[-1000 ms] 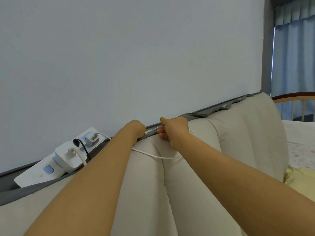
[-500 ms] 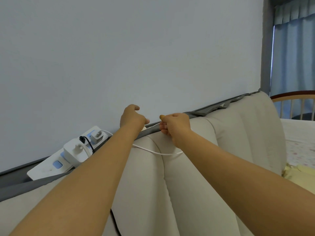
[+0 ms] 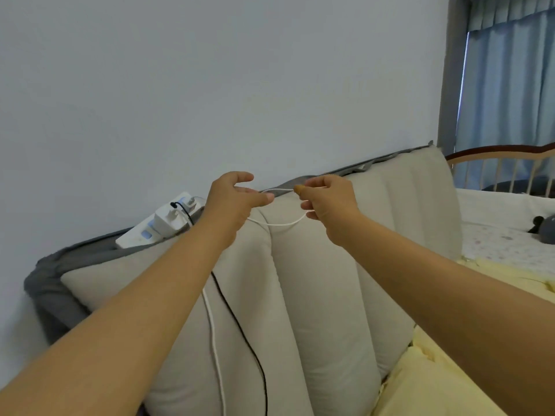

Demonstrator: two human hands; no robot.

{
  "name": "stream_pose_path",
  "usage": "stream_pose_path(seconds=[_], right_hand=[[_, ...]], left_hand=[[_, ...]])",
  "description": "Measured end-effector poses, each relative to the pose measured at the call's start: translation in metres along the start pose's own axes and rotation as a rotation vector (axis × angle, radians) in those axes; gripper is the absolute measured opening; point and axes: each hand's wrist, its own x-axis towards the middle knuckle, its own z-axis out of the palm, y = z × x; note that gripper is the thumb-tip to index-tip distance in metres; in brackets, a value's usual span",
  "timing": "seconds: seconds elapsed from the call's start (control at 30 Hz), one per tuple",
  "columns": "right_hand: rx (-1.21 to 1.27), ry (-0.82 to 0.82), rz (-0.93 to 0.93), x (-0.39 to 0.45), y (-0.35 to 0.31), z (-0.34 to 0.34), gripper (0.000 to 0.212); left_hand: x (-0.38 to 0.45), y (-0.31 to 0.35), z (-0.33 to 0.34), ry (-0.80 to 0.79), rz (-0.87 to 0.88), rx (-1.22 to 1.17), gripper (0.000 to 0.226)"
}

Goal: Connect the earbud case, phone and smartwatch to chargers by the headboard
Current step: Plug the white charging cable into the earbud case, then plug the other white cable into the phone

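Both hands lifted off headboard [image 3: 315,280] | left hand [image 3: 237,202], right hand [image 3: 329,199] pinch 1 white cable [image 3: 280,223]

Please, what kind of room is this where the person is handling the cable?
Most likely a bedroom. A padded beige headboard stands against the wall, a bed with a floral sheet lies to the right, and curtains cover a window. A power strip with chargers rests on top of the headboard.

Both my arms reach forward, forearms bare. My left hand [image 3: 237,196] has its fingers curled, thumb out toward the right. My right hand [image 3: 329,197] is raised level with it, thumb and forefinger pinched, other fingers curled under.
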Motion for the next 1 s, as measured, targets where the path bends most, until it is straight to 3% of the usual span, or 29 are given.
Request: stream_pose_path(seconds=[0.2,0.47,0.8,1.0], right_hand=[[-0.089,-0.028,0.052,-0.101,0.022,-0.072,0.025],[-0.129,-0.058,0.165,-0.204,0.093,-0.15,0.02],[-0.284,-0.116,0.354,-0.276,0.282,-0.168,0.037],[-0.412,-0.147,0.421,-0.289,0.406,-0.159,0.047]], left_hand=[[-0.133,-0.006,0.022,-0.089,-0.109,-0.136,0.042],[-0.262,-0.045,0.07,-0.087,-0.318,-0.157,0.046],[-0.354,-0.233,0.138,0.044,-0.786,-0.086,0.062],[-0.379,-0.34,0.171,0.125,-0.829,-0.048,0.074]])
